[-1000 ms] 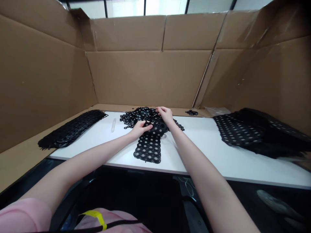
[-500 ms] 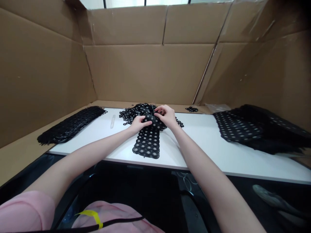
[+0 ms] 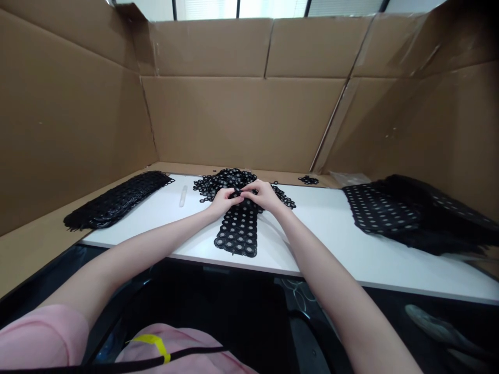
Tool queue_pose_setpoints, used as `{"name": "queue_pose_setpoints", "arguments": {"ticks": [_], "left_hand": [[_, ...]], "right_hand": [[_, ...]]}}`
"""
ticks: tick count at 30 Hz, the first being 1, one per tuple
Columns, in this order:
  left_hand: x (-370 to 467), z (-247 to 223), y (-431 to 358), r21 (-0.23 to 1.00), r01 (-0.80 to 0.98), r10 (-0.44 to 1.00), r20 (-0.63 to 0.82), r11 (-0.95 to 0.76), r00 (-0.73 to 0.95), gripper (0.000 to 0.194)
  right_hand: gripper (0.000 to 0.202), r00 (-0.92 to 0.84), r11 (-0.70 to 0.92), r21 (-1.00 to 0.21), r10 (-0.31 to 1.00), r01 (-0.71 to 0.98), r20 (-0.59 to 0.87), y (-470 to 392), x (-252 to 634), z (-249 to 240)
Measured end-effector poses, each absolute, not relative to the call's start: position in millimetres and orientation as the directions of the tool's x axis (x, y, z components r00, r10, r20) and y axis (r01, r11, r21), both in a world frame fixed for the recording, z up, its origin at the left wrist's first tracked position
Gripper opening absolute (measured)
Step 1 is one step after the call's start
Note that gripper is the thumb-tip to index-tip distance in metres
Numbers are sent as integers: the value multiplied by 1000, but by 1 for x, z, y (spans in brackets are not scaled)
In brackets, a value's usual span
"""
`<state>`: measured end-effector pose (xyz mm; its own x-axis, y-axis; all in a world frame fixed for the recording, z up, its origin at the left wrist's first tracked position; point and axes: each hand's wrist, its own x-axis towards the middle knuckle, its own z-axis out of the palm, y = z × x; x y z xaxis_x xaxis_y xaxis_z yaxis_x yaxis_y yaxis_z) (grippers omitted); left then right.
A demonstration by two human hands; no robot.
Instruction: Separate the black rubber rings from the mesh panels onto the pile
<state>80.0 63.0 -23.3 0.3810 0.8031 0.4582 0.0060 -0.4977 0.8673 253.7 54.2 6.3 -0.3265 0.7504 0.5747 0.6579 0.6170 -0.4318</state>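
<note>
On the white table, a black sheet of joined rings [image 3: 236, 231] lies with its near end flat toward me. Behind it is a heap of loose black rings [image 3: 222, 182]. My left hand [image 3: 223, 201] is closed on the sheet's raised far part, thumb pointing right. My right hand [image 3: 263, 196] meets it from the other side, thumb and fingers pinched together at the same spot. What sits between the right fingertips is too small to make out. The fingertips of both hands nearly touch.
A stack of black ring sheets [image 3: 120, 200] lies at the left. At the right is a larger pile of black perforated sheets [image 3: 382, 208]. A small clear strip [image 3: 183, 196] and a few rings [image 3: 309, 179] lie near the back. Cardboard walls [image 3: 241, 119] enclose the table.
My right hand has moved down and left, bringing its fingertips close to my left thumb. The left hand stays at the sheet. The view has tilted slightly upward.
</note>
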Motion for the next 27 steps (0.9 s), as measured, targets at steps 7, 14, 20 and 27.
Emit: {"name": "queue_pose_setpoints", "arguments": {"ticks": [7,14,20,27], "left_hand": [[82,-18,61,873,14,815,449,-487,367,25],[81,-18,63,865,64,824,449,-498,345,19],[82,-20,62,779,225,793,494,-586,357,24],[84,-18,57,758,297,807,488,-581,333,32]], "right_hand": [[27,-203,503,-442,798,743,567,60,246,0],[20,-241,572,-338,707,747,664,48,247,7],[29,-337,602,-230,678,765,653,48,243,6],[41,-267,548,-278,713,789,648,49,240,3]]}}
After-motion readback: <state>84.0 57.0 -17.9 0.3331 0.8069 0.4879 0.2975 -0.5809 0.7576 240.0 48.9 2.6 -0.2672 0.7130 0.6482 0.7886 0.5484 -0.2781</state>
